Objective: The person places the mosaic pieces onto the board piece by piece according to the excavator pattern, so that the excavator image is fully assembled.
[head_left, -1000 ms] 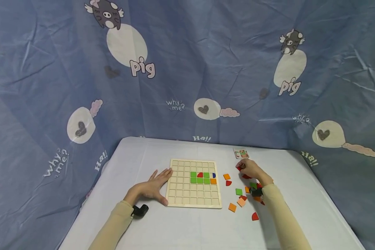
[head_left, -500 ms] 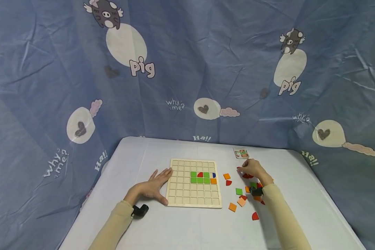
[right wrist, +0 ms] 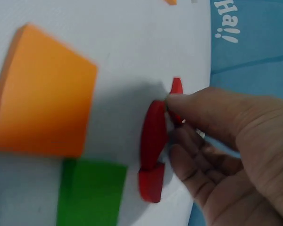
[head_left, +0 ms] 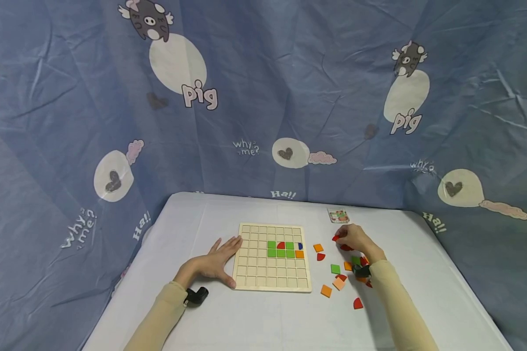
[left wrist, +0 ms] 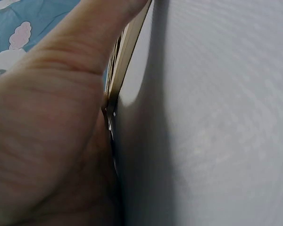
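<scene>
My left hand (head_left: 212, 265) lies with spread fingers against the left edge of a wooden grid board (head_left: 254, 280). On the board's right side sit green squares (head_left: 272, 253), a red quarter-circle tile (head_left: 281, 245), an orange square (head_left: 299, 254) and a blue-marked piece (head_left: 300, 246). To the right of the board, my right hand (head_left: 355, 238) pinches a red tile (right wrist: 176, 86) between thumb and fingers; its full shape is partly hidden. In the right wrist view, two more red tiles (right wrist: 153, 134) lie close to the fingertips. The left wrist view shows mostly palm and the board's edge (left wrist: 127, 52).
Loose tiles lie scattered right of the board, among them a green square (head_left: 335, 269), an orange square (head_left: 326, 291) and a red quarter circle (head_left: 357, 303). A small patterned card (head_left: 338, 216) lies behind the right hand. A blue printed curtain (head_left: 246, 122) hangs behind the white table.
My right hand has shifted only slightly among the red tiles; a red tile shows more clearly at its fingertips than half a second ago. The left hand and board have stayed still.
</scene>
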Available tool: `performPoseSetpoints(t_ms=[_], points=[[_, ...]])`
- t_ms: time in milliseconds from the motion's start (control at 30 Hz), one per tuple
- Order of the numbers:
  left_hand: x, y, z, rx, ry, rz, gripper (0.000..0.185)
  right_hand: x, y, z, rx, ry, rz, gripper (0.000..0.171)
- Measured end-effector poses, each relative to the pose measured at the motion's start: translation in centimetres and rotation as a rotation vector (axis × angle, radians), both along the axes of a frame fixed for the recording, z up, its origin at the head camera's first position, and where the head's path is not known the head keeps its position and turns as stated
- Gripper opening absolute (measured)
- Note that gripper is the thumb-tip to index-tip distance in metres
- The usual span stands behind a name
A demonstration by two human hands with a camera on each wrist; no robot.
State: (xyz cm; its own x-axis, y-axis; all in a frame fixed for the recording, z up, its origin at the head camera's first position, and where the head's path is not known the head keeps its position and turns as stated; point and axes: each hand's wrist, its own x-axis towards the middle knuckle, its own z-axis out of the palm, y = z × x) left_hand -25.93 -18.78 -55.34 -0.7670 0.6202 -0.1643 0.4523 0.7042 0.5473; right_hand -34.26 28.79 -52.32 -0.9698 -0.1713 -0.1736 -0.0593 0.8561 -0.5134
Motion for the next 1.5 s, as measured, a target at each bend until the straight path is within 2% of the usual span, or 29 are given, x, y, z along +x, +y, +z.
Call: performPoseSetpoints(t_ms=[167,400,533,667,833,1067,1167,1367,1500], points=[[0.0,-0.1,0.0,-0.007,0.001,0.005,0.133,0.0,0.0,-0.4,-0.019,0.005,0.028,0.020],[0.1,-0.2,-0.1,-0.003,-0.005,0.002,0.133,0.1,-0.1,-0.9,-0.027,0.014,0.022,0.018],[0.0,-0.2,-0.2,-0.005,-0.002,0.000,0.133,0.4,-0.5,-1.1,-0.049,0.047,0.025,0.018],[0.0,-0.2,-0.2,-0.005,-0.001,-0.006,0.133,1.1,-2.4,-0.9,-0.086,0.126,0.063,0.018],[-0.1,-0.2,-0.1,-0.009,-0.001,-0.005,0.133,2.8,-6.8,-0.7,-0.103,0.209,0.139,0.017],[0.0,-0.1,0.1,0.002,-0.001,0.000,0.133,5.5,-12.9,-0.5,-0.121,0.266,0.348,0.015],[0.0,-0.1,0.1,0.000,-0.001,0.004,0.133,6.6,-14.9,-0.4,-0.121,0.261,0.427,0.017],[0.0,0.0,0.1,-0.013,0.004,0.000,0.133,7.5,-17.3,-0.7,-0.143,0.248,0.538,0.015],[0.0,0.1,0.2,-0.019,-0.006,-0.004,0.133,7.4,-17.7,-1.0,-0.129,0.231,0.558,0.014]])
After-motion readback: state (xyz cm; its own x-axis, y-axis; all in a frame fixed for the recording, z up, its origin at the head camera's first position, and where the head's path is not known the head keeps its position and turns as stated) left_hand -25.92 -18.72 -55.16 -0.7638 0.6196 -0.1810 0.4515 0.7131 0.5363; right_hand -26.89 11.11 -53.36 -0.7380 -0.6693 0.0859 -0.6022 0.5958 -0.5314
